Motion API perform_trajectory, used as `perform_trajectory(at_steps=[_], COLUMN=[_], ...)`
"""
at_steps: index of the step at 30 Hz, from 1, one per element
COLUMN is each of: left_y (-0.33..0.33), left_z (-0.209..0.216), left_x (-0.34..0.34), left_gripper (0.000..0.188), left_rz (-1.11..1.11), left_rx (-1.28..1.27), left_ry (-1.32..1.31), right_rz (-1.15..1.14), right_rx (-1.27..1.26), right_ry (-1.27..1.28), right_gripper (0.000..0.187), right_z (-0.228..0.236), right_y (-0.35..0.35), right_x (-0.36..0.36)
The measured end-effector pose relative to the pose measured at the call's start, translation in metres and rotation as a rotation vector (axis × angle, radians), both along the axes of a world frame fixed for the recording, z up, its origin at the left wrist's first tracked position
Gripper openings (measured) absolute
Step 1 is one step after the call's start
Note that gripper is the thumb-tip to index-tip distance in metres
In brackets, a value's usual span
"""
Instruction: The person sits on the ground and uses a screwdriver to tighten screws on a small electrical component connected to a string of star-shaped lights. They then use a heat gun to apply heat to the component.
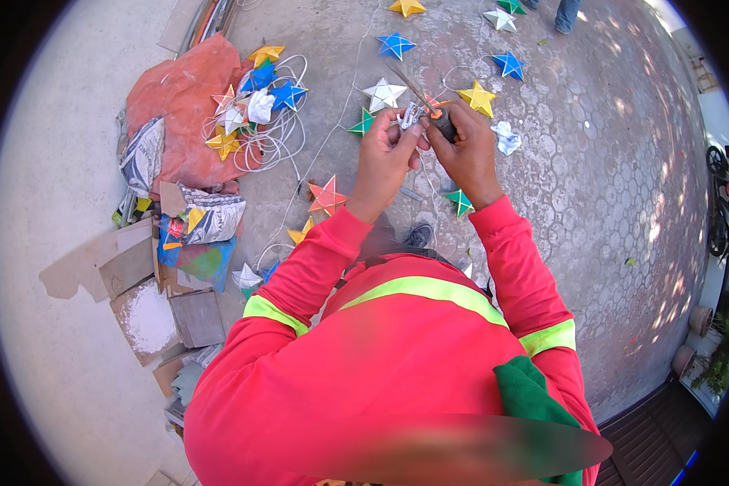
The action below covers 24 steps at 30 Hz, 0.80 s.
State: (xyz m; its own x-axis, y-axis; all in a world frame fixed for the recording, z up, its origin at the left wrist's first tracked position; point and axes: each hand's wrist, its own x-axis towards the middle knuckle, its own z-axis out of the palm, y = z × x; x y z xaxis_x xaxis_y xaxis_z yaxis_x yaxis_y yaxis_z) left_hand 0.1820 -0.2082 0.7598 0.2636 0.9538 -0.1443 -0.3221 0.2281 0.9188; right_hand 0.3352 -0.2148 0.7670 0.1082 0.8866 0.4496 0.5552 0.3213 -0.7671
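Observation:
In front of me, above the pavement, my hands are close together. My left hand (390,154) pinches a small white and silver fitting (411,116) between thumb and fingers; its exact kind is too small to tell. My right hand (468,146) is closed around the dark handle of a tool with a long thin shaft (413,87), like a screwdriver, which points up and to the left. A white cord (428,185) hangs below the hands. Just beyond them lie a white star lantern (383,95) and a green star lantern (362,122), partly covered by my left hand.
More star lanterns, such as a blue one (396,45), a yellow one (478,99) and a red one (327,196), lie along white cords on the paving. At left, an orange sheet (170,101) bears bundled lanterns and coiled white cord (287,130). Cardboard pieces (198,318) lie nearer.

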Motion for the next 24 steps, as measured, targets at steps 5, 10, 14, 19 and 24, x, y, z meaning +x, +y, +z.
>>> perform_trajectory(at_steps=[5, 10, 14, 19, 24], left_y=[0.0013, 0.0024, 0.0034, 0.0046, 0.0045], left_z=[-0.0010, -0.0002, 0.0001, -0.0011, -0.0026], left_x=[0.0027, 0.0033, 0.0029, 0.0022, 0.0038], left_gripper=[0.023, 0.021, 0.021, 0.021, 0.021], left_rz=[0.009, 0.010, 0.007, -0.011, 0.018], left_rx=[0.019, 0.044, 0.060, 0.048, 0.039], left_ry=[0.017, 0.063, 0.079, 0.079, 0.052], right_rz=[0.000, 0.037, 0.022, 0.011, 0.023], right_rx=[-0.002, 0.022, -0.021, 0.004, -0.045], right_ry=[-0.001, -0.017, 0.051, -0.028, 0.059], right_gripper=[0.017, 0.019, 0.020, 0.020, 0.019], right_z=[0.0003, 0.0015, 0.0029, 0.0017, -0.0007], right_y=[0.0004, 0.0019, 0.0004, 0.0019, 0.0019], right_x=[0.0026, 0.0028, 0.0016, 0.0007, 0.0006])
